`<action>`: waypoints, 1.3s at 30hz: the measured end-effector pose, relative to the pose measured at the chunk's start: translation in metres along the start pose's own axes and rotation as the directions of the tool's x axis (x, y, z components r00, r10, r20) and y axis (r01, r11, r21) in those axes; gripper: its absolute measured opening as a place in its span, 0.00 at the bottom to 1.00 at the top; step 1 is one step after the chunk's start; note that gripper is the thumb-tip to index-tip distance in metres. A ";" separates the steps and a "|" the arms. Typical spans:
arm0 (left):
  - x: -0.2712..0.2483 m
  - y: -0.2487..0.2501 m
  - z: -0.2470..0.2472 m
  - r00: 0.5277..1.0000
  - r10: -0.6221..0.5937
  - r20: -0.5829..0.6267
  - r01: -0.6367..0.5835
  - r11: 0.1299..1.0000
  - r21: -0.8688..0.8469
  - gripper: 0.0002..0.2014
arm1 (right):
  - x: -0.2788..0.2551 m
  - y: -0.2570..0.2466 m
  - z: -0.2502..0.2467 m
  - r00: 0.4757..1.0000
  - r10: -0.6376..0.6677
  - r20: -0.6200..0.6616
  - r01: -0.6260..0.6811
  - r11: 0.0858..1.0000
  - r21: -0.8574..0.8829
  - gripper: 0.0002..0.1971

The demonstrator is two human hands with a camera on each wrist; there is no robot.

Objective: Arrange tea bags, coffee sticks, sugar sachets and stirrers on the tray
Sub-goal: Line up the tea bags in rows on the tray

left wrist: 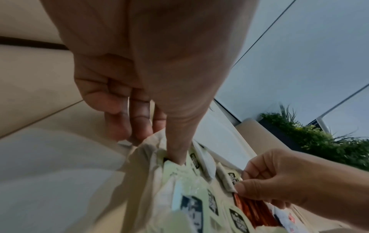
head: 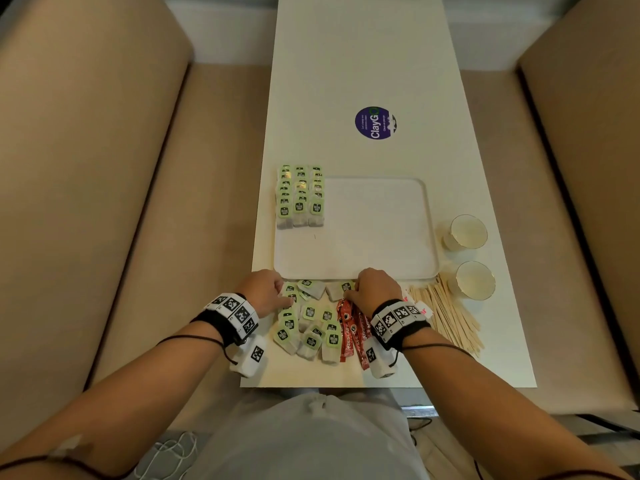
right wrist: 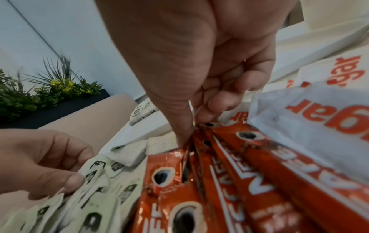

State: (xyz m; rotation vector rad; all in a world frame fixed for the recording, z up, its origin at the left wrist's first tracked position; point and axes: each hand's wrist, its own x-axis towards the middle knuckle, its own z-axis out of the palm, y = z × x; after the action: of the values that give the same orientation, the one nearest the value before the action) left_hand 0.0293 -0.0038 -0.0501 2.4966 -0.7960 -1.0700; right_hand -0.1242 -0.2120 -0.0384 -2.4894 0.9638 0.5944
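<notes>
A white tray (head: 374, 251) lies mid-table, with three neat rows of green-tagged tea bags (head: 300, 195) on its far left part. Loose tea bags (head: 313, 327) are heaped in front of the tray. My left hand (head: 284, 292) pinches one tea bag (left wrist: 175, 173) at the heap's far left, thumb on top and fingers curled behind. Red coffee sticks (head: 353, 330) lie right of the heap. My right hand (right wrist: 196, 129) pinches their far ends (right wrist: 207, 141) between thumb and curled fingers. Sugar sachets (right wrist: 311, 119) lie beside it, mostly hidden under my wrist in the head view.
Wooden stirrers (head: 448, 315) fan out at the front right. Two paper cups (head: 465, 232) (head: 475, 280) stand right of the tray. A round purple sticker (head: 374, 123) marks the far tabletop. Beige benches flank the narrow table, whose front edge is near my body.
</notes>
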 end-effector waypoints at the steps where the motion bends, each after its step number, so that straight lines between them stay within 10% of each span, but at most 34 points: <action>1: 0.000 0.000 0.001 1.000 0.008 0.004 -0.008 1.000 -0.025 0.20 | 0.000 0.001 0.000 1.000 -0.004 0.004 0.004 1.000 0.014 0.12; 25: 0.003 0.012 -0.023 0.991 0.135 0.020 -0.108 0.865 -0.490 0.13 | -0.014 -0.006 -0.021 0.950 -0.310 -0.020 0.276 0.813 0.512 0.11; 39: 0.002 0.048 -0.040 0.991 0.036 0.129 0.098 0.463 -0.881 0.10 | -0.002 -0.046 -0.042 0.905 -0.425 -0.006 0.317 0.666 0.675 0.09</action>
State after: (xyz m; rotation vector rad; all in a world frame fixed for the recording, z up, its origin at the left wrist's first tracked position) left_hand 0.0423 -0.0406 -0.0017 1.5180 -0.0889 -1.2296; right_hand -0.0830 -0.2006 0.0076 -1.8632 0.4504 0.2305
